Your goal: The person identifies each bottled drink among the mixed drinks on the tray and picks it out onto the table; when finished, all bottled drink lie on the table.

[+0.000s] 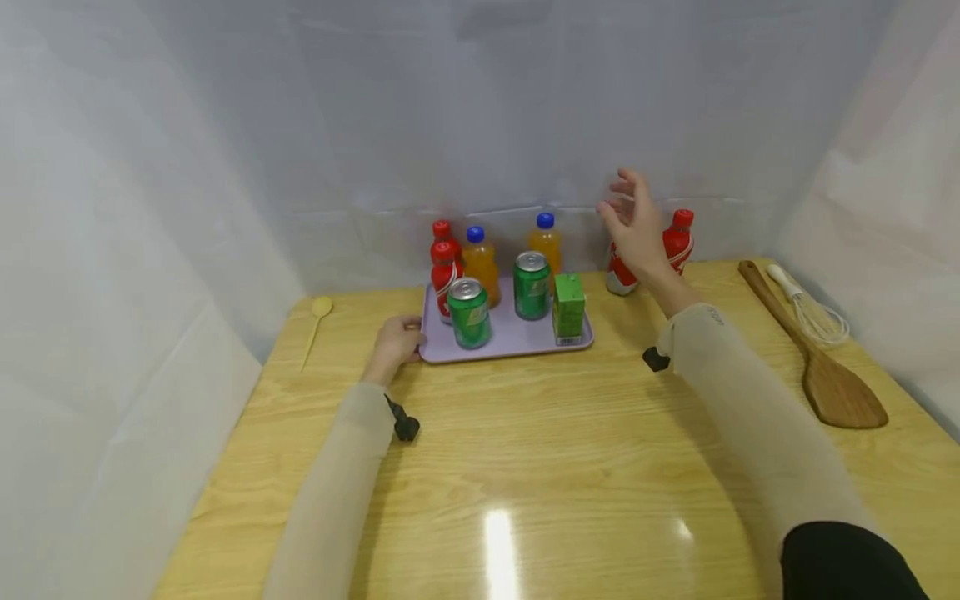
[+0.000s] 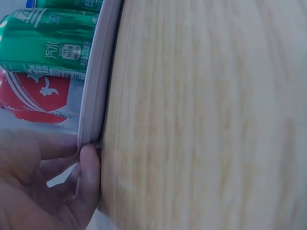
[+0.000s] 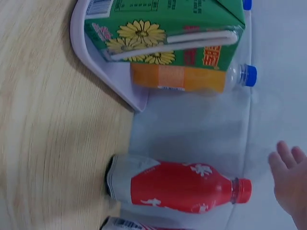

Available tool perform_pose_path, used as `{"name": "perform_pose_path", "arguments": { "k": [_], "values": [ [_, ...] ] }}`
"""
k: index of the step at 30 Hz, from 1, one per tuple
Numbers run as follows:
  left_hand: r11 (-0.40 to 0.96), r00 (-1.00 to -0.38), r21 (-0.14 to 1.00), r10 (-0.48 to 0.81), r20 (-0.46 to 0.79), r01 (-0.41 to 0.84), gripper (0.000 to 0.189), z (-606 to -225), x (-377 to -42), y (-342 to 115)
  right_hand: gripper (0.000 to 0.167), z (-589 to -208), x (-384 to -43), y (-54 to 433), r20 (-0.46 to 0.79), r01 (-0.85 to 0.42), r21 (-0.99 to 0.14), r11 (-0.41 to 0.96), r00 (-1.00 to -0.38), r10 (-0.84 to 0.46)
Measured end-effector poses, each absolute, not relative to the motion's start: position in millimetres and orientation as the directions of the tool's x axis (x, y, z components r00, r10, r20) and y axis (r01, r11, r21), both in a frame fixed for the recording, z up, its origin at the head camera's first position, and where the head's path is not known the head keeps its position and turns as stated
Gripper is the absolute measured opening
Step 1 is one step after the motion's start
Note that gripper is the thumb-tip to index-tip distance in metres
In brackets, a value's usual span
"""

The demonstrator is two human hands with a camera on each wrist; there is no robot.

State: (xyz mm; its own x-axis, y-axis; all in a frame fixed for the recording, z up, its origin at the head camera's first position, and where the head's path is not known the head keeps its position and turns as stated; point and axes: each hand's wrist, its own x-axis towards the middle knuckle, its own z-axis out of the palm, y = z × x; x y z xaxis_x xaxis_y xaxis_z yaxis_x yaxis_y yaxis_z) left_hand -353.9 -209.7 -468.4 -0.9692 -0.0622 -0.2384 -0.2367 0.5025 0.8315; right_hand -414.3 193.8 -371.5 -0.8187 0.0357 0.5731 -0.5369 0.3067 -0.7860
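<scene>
At the back of the table lies a lilac tray (image 1: 517, 340). My left hand (image 1: 397, 340) pinches its left rim between thumb and fingers, as the left wrist view shows. On the tray stand two green cans (image 1: 470, 315), a green drink carton (image 1: 568, 310) with a straw, two orange drink bottles (image 1: 482, 268) with blue caps and two red bottles (image 1: 444, 275). My right hand (image 1: 636, 225) is raised with loosely bent fingers, holding nothing. Right of the tray are two more red-labelled bottles (image 3: 180, 187); the right hand partly hides one in the head view.
A yellow spoon (image 1: 315, 321) lies at the left on the wooden table (image 1: 525, 450). On the right are a wooden spatula (image 1: 840, 392) and a whisk (image 1: 817, 317) with a white handle. White sheeting (image 1: 420, 108) hangs behind the table and at both sides.
</scene>
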Motion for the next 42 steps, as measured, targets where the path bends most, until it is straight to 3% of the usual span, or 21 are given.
{"name": "perform_pose_path", "arguments": {
  "k": [6,14,28,42],
  "values": [
    [0.503,-0.969,0.83,-0.068,-0.239,-0.24,0.054,-466,-351,-211,0.066,-384,-429,178,0.434,-0.448,-0.831,0.331,-0.893,-0.118],
    [0.505,-0.966,0.826,-0.069,-0.249,-0.249,0.054,-466,-348,-212,0.067,-398,-438,160,0.282,-0.339,-0.865,0.369,-0.938,-0.201],
    [0.518,-0.961,0.813,-0.078,-0.264,-0.265,0.055,-464,-350,-212,0.063,-411,-455,152,0.155,-0.287,-0.81,0.512,-0.946,-0.286],
    [0.523,-0.96,0.808,-0.083,-0.268,-0.27,0.056,-463,-351,-213,0.073,-416,-463,151,0.137,-0.292,-0.823,0.487,-0.934,-0.329]
  ]
}}
